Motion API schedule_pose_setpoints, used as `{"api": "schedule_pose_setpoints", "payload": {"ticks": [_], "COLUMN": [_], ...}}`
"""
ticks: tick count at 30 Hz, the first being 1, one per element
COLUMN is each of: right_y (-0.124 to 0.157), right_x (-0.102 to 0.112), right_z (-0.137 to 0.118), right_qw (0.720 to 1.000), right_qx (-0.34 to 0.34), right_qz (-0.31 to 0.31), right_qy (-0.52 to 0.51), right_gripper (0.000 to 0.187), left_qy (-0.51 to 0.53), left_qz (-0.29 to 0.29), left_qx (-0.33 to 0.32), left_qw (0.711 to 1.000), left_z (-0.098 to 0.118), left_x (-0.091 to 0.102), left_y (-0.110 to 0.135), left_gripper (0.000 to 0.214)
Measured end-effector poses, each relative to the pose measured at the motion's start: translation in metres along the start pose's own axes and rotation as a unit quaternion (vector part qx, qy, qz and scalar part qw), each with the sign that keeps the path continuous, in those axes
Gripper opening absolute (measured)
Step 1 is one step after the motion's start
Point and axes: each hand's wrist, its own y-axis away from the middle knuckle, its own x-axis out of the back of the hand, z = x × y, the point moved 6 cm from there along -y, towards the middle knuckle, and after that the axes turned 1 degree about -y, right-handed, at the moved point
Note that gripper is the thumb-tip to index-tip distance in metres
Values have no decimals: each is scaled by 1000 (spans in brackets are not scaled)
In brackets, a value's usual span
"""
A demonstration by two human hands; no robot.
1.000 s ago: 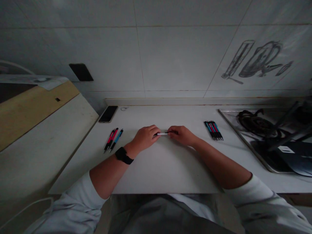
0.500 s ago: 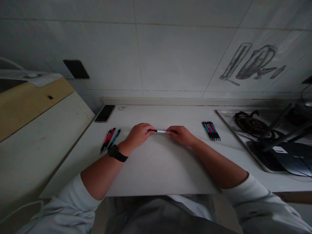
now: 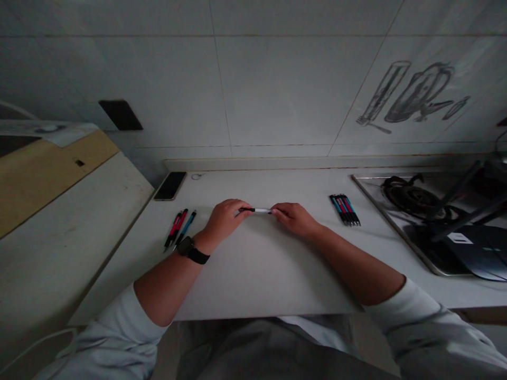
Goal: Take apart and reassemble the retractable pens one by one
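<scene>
Both my hands rest on a white counter (image 3: 257, 264) and pinch the two ends of one slim pen part (image 3: 259, 210), white in the middle with a dark end. My left hand (image 3: 226, 219), with a black watch on the wrist, closes on the left end. My right hand (image 3: 293, 217) closes on the right end. Three red and blue pens (image 3: 179, 227) lie to the left of my left hand. A tight bunch of several red and blue pens (image 3: 345, 209) lies to the right of my right hand.
A dark phone (image 3: 170, 186) lies at the counter's back left corner. A gas hob (image 3: 420, 203) with a dark lid or pan sits at the right. A wooden and white board surface (image 3: 59, 211) slopes at the left. Tiled wall behind.
My left hand has slid a little to the left along the pen part, so more of it shows between the hands. The view has shifted slightly.
</scene>
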Motion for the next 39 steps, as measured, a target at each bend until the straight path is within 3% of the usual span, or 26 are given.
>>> {"api": "schedule_pose_setpoints", "payload": {"ticks": [9,15,20,26,30,36,39], "right_y": [-1,-1,-1,-1,0,0,0], "right_x": [5,-2,-2,-8,-5,-5,-5], "right_z": [5,1,0,-1,-4,-10,-9], "right_qw": [997,999,999,999,1000,999,1000], "right_qx": [11,1,8,9,20,17,28], "right_qz": [75,17,31,-27,3,-28,-14], "right_qy": [-27,-29,-27,-23,-5,-13,-4], "right_gripper": [24,32,22,34,23,36,29], "left_qy": [-11,-4,-3,-10,-8,-9,-11], "left_qz": [-1,-4,-12,-14,-17,-29,-35], "left_qx": [-2,-16,-18,-28,-23,-24,-22], "left_qw": [1000,1000,1000,999,1000,999,999], "left_z": [4,8,6,7,7,8,9], "left_x": [2,0,-3,-4,-5,-6,-6], "left_y": [0,1,2,2,2,2,2], "left_gripper": [14,15,15,12,13,12,12]}}
